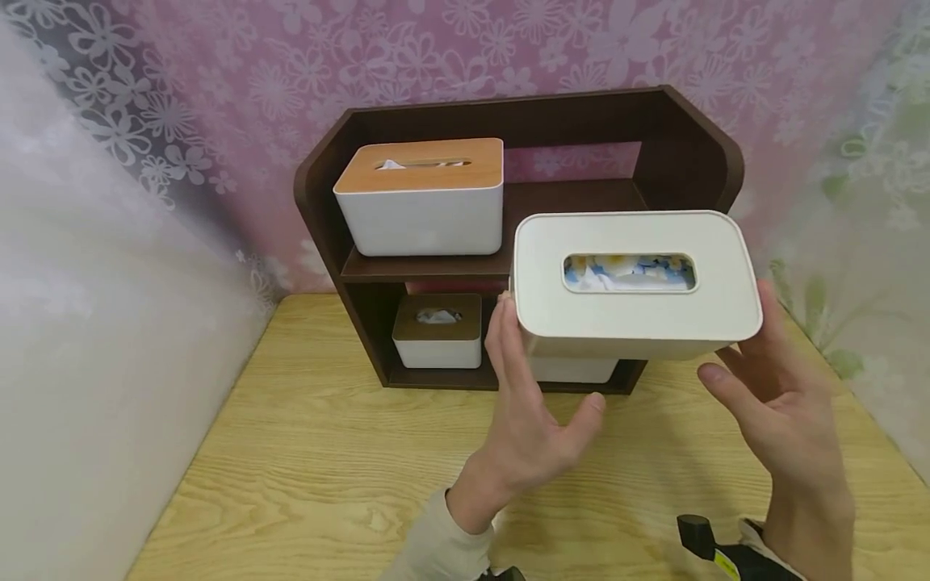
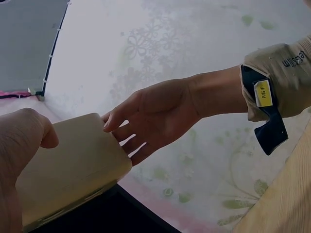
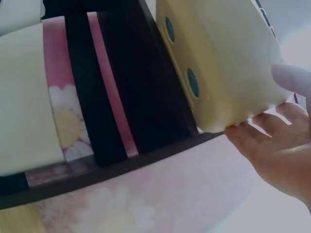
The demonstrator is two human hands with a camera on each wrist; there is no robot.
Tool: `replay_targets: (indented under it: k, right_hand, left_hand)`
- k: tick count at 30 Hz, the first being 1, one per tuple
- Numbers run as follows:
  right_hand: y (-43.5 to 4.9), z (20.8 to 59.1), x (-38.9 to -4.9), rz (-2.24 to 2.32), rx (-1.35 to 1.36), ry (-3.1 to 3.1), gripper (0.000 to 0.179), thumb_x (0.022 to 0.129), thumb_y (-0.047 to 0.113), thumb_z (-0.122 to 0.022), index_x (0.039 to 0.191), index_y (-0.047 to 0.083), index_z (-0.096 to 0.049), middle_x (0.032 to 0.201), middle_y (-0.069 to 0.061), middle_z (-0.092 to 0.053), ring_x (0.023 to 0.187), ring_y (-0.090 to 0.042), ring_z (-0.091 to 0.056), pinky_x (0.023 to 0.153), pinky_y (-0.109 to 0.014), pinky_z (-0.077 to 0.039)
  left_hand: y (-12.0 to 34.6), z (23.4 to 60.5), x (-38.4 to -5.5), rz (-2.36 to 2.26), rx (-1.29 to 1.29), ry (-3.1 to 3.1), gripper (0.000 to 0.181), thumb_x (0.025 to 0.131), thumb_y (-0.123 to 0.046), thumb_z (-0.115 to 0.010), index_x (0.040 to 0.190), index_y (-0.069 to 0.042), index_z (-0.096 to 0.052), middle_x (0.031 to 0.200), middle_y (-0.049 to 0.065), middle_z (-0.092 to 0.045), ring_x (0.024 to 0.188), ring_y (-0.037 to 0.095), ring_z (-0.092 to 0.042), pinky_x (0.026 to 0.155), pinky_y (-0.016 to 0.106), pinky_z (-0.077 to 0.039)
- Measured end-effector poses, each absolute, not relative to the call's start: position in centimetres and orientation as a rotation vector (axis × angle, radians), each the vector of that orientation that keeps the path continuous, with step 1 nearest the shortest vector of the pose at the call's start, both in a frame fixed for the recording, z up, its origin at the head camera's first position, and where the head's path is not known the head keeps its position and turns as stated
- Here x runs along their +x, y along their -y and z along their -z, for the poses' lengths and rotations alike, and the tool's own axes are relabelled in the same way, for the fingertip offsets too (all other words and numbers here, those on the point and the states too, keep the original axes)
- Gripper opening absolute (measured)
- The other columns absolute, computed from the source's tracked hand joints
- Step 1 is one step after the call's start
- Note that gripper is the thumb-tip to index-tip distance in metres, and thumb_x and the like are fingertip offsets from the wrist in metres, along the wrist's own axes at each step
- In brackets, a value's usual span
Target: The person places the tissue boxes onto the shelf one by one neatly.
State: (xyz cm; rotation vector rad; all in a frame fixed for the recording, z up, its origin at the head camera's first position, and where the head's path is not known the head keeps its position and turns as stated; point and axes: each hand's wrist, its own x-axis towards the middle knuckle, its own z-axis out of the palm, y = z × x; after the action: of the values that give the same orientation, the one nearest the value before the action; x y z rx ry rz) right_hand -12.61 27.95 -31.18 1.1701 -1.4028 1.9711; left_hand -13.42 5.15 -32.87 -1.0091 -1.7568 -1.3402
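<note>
A cream-white tissue box [image 1: 639, 315] is held up between my two hands, in front of the right half of the shelf. Its oval slot shows blue-and-white patterned packaging and white tissue. My left hand [image 1: 523, 428] presses extended fingers along the box's left end, the thumb spread away below. At the right end, my right hand [image 1: 785, 403] supports the box with nearly straight fingers, its thumb spread apart near the front. The right wrist view shows the box's underside with oval green feet [image 3: 193, 82]. Box and view angle hide some left fingertips.
The dark brown two-tier shelf [image 1: 508, 266] stands against the pink floral wall. A wooden-lidded white tissue box [image 1: 421, 222] sits upper left, and a smaller brown-lidded one [image 1: 439, 353] lower left. Another white box [image 1: 574, 371] shows partly at lower right. The wooden tabletop [image 1: 327, 468] lies in front.
</note>
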Motion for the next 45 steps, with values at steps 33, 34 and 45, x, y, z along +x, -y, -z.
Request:
replay_targets:
  k: [33, 34, 45]
  right_hand:
    - [-25.6, 31.9, -13.2, -1.912, 1.041, 1.318, 0.071, 0.085, -0.018, -0.061, 0.150, -0.003, -0.038, 0.157, -0.022, -0.032, 0.140, -0.035, -0.036, 0.112, -0.038, -0.035]
    - [-25.6, 32.0, -13.2, -1.914, 1.039, 1.322, 0.072, 0.084, -0.019, -0.061, 0.150, -0.002, -0.037, 0.157, -0.021, -0.032, 0.139, -0.035, -0.037, 0.111, -0.038, -0.036]
    - [-25.5, 32.4, -14.1, -2.053, 1.134, 1.138, 0.073, 0.078, -0.027, -0.059, 0.142, -0.013, -0.027, 0.151, -0.030, -0.028, 0.136, -0.043, -0.033, 0.109, -0.041, -0.036]
  left_hand:
    - [-4.2, 33.1, -14.8, 1.233, -0.962, 1.767, 0.102, 0.083, -0.005, -0.062, 0.158, -0.003, 0.008, 0.148, 0.029, -0.008, 0.138, 0.039, -0.017, 0.113, 0.049, -0.027]
    - [-4.2, 33.0, -14.8, 1.217, -0.956, 1.770, 0.103, 0.083, -0.005, -0.061, 0.158, -0.004, 0.009, 0.148, 0.029, -0.009, 0.138, 0.039, -0.018, 0.113, 0.049, -0.027]
    - [-3.5, 33.0, -14.6, 1.242, -0.941, 1.810, 0.086, 0.081, -0.006, -0.064, 0.150, 0.007, -0.014, 0.158, 0.025, -0.014, 0.146, 0.039, -0.015, 0.113, 0.051, -0.022]
